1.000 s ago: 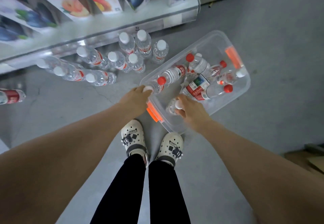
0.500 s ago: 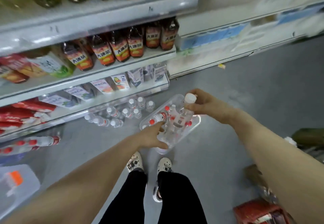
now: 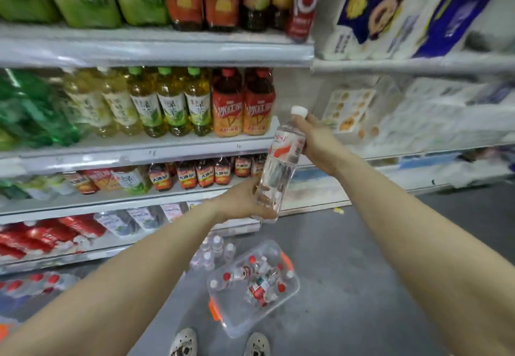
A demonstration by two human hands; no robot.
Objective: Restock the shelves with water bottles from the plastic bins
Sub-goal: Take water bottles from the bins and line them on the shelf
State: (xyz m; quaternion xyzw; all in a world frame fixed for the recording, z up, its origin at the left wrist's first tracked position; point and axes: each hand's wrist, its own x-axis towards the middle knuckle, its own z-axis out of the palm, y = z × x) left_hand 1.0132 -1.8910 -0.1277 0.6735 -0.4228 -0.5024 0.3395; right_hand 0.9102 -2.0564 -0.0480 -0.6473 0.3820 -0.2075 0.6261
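Water bottle [image 3: 281, 160], white-capped and tilted, was held up before the drink shelves [image 3: 156, 144] in the head view, the right hand [image 3: 317, 144] curled around its neck and label, the left hand [image 3: 245, 199] cupping its base with fingers wrapped under. Below on the floor lay the clear plastic bin [image 3: 289, 288] with more bottles inside and others [image 3: 214, 252] standing beside it. Placing it well would likely mean righting the bottle, keeping the base supported, and picking an open slot before letting go.
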